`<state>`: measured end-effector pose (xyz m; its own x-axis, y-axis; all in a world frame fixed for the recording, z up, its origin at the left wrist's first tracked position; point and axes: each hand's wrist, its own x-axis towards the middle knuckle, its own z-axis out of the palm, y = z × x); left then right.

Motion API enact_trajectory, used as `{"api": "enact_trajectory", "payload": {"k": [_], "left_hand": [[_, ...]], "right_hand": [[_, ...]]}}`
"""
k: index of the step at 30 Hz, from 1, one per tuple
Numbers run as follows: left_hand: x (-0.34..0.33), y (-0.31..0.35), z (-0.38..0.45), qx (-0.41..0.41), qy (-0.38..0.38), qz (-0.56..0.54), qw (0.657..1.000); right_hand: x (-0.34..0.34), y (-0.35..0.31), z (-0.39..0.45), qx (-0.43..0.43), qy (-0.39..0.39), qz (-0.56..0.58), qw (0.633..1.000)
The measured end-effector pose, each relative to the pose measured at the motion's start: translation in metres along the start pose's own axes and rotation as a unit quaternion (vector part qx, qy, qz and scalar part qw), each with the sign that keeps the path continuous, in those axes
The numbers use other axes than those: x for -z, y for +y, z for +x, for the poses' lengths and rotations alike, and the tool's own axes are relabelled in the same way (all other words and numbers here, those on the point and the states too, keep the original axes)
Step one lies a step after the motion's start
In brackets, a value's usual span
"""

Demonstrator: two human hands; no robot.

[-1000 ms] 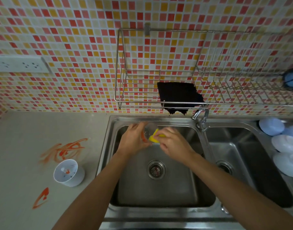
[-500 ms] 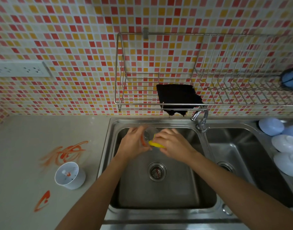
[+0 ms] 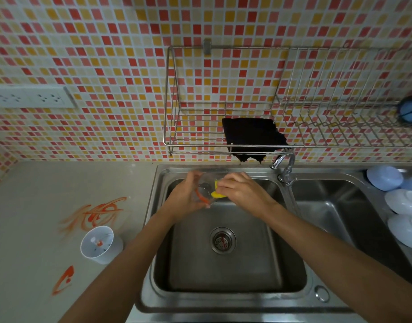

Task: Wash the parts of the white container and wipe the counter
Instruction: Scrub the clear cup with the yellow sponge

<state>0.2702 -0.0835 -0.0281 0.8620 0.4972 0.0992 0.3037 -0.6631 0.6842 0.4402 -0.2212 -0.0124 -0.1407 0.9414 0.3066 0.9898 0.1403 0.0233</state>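
Over the sink (image 3: pixel 223 285), the left hand (image 3: pixel 188 197) grips one clear lid (image 3: pixel 207 186); the right hand (image 3: pixel 242 190) pinches one yellow sponge (image 3: pixel 217 194) against it. One white cup (image 3: pixel 100 244) stands on the counter (image 3: pixel 37 229).

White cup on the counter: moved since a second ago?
No. The white cup sits in the same spot between the two orange smears, left of the sink.

We take this for a home kitchen. Evidence: double stainless sink (image 3: pixel 223 297) with faucet (image 3: pixel 284 164), red-and-yellow mosaic tile wall (image 3: pixel 95 54), wall-mounted wire dish rack (image 3: pixel 293 146) holding a dark cloth (image 3: pixel 251 134), wall power sockets (image 3: pixel 30 97), grey counter (image 3: pixel 37 183) smeared orange, pale bowls (image 3: pixel 400 201) stacked upside down at right.
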Motion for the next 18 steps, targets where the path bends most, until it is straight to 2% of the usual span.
{"api": "enact_trajectory", "payload": {"k": [6, 10, 15, 18], "left_hand": [[-0.003, -0.003, 0.009, -0.06, 0.043, 0.064, 0.995], [-0.008, -0.01, 0.008, -0.074, 0.046, 0.074, 0.993], [-0.011, -0.012, 0.006, -0.066, 0.044, 0.1, 0.992], [-0.015, -0.006, 0.007, -0.078, 0.068, 0.113, 0.988]], "right_hand": [[-0.013, -0.025, -0.009, -0.084, 0.065, 0.022, 0.994], [-0.021, -0.053, -0.015, -0.114, 0.068, 0.049, 0.99], [-0.022, -0.037, -0.022, -0.1, 0.056, 0.032, 0.993], [-0.022, -0.036, -0.019, -0.149, 0.11, 0.056, 0.981]]}}
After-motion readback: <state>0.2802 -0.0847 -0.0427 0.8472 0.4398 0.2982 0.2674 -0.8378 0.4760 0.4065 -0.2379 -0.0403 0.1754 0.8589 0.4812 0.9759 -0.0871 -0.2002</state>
